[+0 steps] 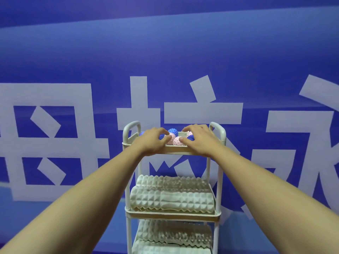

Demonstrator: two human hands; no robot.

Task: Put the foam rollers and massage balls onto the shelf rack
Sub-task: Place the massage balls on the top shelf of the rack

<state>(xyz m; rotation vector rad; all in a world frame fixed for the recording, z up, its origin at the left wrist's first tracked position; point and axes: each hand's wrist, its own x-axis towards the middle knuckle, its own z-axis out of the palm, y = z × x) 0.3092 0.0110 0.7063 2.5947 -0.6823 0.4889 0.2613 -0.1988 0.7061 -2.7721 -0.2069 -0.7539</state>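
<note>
Head view, single frame. I log from the left edge across.

Backdrop: blue wall (55,52) with large pale characters (45,140) running the full width.

My left hand (151,142) is stretched forward over the top tier of the white shelf rack (128,180). Its fingers are curled down onto the massage balls; the thumb and forefinger sit against a blue ball (161,136) and a pink ball (169,140). I read this as a grasp on the blue ball, though the palm hides most of the contact.

Centre: one blue spiked ball (173,132) sits free between the two hands, at the rear of the top tray (176,149). A second pink ball (178,140) lies just in front of it, touching the first pink one.

My right hand (199,139) mirrors the left, fingers curled over the right side of the tray. A blue ball (190,138) shows under the thumb. Whether the fingers actually grip it I cannot tell.

Lower tiers: two pale ridged foam rollers (172,200) lie lengthwise on the middle shelf, one behind the other. More rollers (174,235) rest on the shelf below, cut off by the frame's edge.
</note>
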